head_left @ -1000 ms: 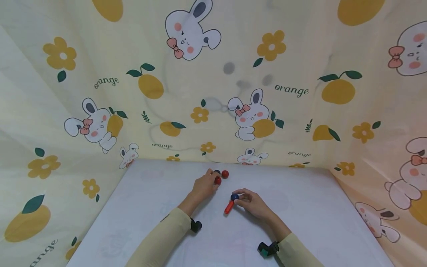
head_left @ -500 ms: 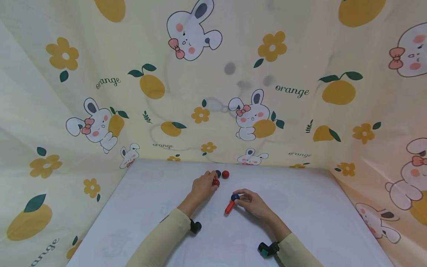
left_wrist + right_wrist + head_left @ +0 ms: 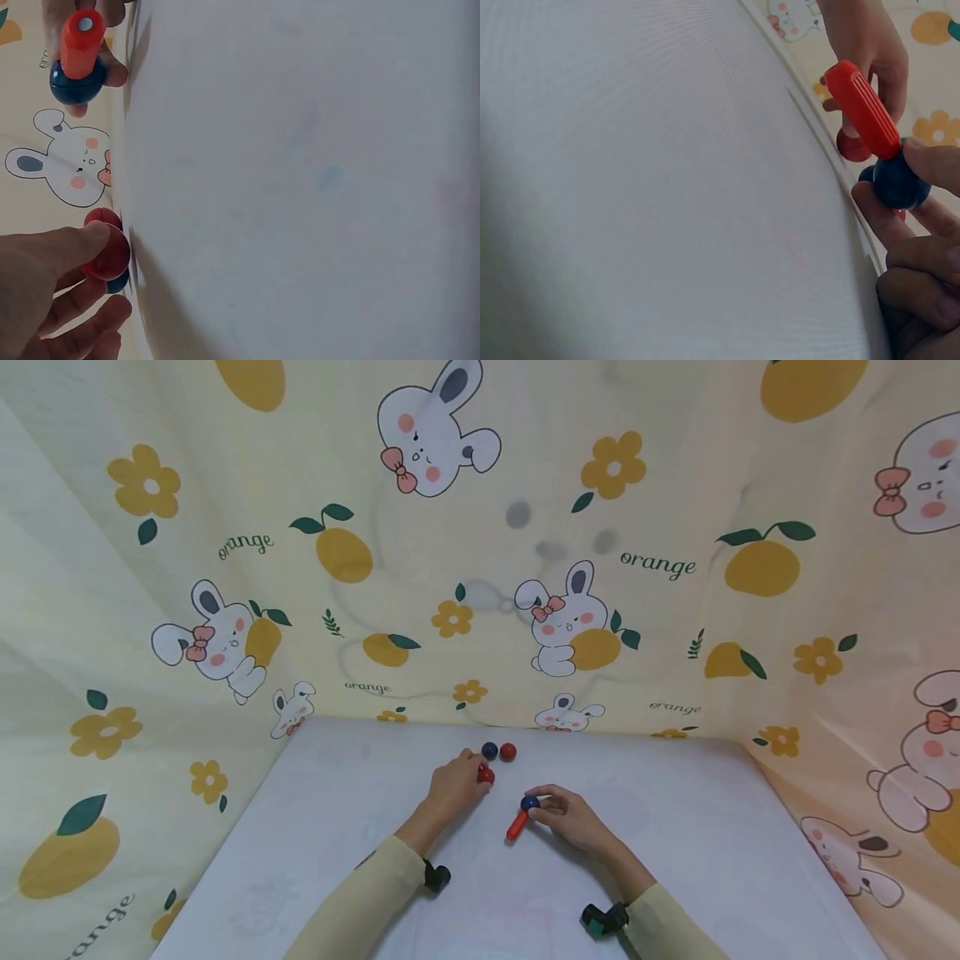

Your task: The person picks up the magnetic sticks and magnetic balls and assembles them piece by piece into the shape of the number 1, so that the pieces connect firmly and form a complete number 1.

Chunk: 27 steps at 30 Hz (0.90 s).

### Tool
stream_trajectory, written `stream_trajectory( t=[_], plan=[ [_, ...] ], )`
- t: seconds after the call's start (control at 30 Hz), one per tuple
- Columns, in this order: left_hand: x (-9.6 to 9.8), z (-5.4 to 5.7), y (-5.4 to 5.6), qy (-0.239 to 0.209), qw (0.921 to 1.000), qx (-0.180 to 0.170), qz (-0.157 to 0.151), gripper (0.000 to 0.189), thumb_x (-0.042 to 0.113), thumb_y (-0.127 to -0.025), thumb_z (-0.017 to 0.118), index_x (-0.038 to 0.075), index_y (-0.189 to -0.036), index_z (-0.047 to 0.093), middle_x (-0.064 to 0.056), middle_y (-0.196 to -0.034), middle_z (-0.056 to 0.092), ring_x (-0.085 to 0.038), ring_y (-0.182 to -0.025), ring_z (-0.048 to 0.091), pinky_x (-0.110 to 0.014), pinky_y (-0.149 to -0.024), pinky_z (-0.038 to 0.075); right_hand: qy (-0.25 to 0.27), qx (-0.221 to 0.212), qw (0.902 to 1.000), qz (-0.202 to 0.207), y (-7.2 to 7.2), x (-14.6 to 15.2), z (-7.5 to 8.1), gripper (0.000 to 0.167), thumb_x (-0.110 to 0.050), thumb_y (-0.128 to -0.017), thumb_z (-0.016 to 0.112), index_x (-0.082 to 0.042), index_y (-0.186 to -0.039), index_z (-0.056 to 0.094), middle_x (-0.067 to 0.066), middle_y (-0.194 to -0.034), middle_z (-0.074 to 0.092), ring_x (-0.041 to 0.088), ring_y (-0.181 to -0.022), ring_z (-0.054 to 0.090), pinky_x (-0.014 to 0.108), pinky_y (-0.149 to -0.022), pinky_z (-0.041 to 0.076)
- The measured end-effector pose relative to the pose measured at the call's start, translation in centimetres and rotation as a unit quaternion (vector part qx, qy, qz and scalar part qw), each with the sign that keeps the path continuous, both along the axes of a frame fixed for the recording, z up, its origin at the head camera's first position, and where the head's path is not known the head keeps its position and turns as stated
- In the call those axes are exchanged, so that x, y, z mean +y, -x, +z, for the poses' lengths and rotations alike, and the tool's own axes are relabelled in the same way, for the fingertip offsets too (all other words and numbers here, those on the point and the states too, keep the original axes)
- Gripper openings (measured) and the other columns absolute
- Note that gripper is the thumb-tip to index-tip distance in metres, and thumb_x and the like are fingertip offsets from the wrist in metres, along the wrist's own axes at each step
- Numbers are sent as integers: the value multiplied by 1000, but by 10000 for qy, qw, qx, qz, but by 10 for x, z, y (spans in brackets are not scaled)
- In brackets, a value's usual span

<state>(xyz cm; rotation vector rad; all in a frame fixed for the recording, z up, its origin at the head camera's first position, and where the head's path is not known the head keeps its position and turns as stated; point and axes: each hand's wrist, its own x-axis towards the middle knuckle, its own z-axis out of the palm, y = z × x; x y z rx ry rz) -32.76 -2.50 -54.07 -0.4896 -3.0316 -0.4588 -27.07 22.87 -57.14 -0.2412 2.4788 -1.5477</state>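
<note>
My left hand [image 3: 456, 785] pinches a red ball [image 3: 487, 775] between thumb and fingers, low over the white table. In the left wrist view the thumb lies across this red ball [image 3: 109, 253]. My right hand [image 3: 572, 817] holds a dark blue ball [image 3: 529, 803] with a red ridged rod [image 3: 517, 826] joined to it. The rod points toward the person in the head view; a small pale dot shows on its end in the left wrist view. Just beyond the left fingers, a second blue ball [image 3: 490, 750] and another red ball [image 3: 508, 752] sit side by side.
The white table [image 3: 637, 860] ends at the back against a curtain [image 3: 660, 635] printed with rabbits, oranges and flowers. The same cloth hangs at both sides. Black wrist cameras [image 3: 604, 920] are strapped at both sleeves.
My left hand has drawn the red ball a little toward the person, away from the far blue ball, which now shows fully. The right hand stays nearly still.
</note>
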Motion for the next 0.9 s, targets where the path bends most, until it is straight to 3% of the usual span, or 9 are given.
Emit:
stream_trajectory(
  t=[0.23, 0.57, 0.9],
  plan=[
    [-5, 1, -8, -177, 9998, -34, 39, 40, 36, -97, 83, 18, -129, 70, -1, -106, 67, -12, -81, 59, -28, -73, 56, -53, -58, 9999, -68, 0, -1, 0, 37, -36, -102, 76, -23, -136, 70, 5, -124, 74, 34, -127, 65, 49, -96, 57],
    [-14, 1, -22, -880, 9954, -363, -74, 37, 32, -96, 84, 20, -128, 70, 3, -106, 68, -11, -88, 60, -32, -81, 56, -91, -95, 9998, -129, 0, -2, 2, 39, -34, -102, 76, -22, -138, 69, 5, -126, 72, 33, -127, 64, 50, -98, 57],
    [-21, 4, -38, -1015, 9943, -264, -180, 38, 32, -96, 84, 22, -129, 70, 5, -110, 69, -10, -90, 60, -28, -81, 57, -81, -136, 9997, -173, -1, -3, 5, 37, -34, -102, 76, -24, -137, 70, 3, -122, 72, 34, -129, 63, 55, -102, 55]
  ],
)
